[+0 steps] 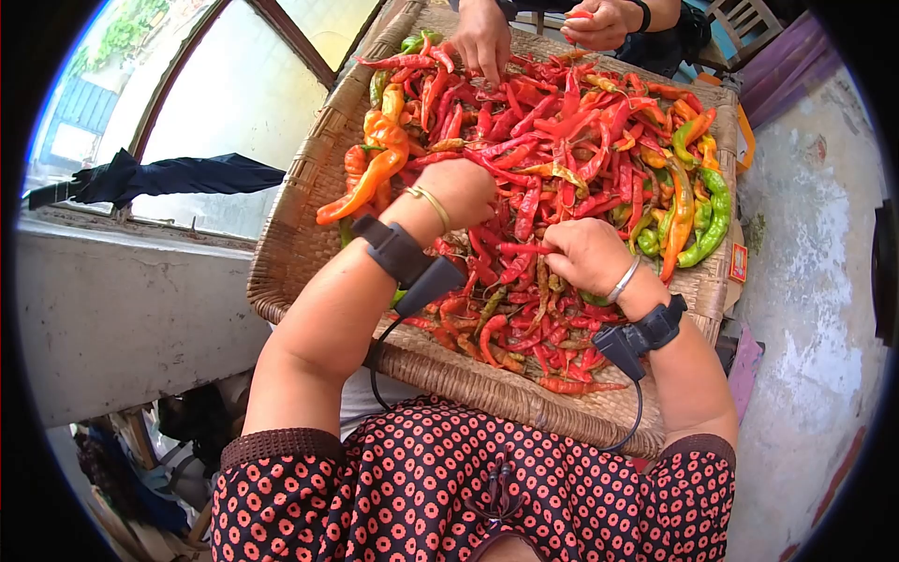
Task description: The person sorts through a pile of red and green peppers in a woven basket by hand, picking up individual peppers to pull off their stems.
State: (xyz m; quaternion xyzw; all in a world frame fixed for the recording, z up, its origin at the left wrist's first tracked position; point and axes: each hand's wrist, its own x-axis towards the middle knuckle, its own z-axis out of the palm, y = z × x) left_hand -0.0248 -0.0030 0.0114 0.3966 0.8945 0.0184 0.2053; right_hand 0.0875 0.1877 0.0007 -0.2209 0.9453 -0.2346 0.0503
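A wide woven basket in front of me holds a heap of red chili peppers. My left hand, with a bangle at its wrist, is curled over the left middle of the heap; its fingertips are hidden, so what they hold cannot be seen. Lower and to the right, my right hand pinches the end of a slim red chili pepper between thumb and forefinger. Smaller, partly browned peppers lie spread below both hands, toward the near rim.
Another person's hands work at the far rim, one touching peppers. Large orange peppers lie at left, green ones at right. A folded dark umbrella rests by the window on the left. A wooden chair stands behind.
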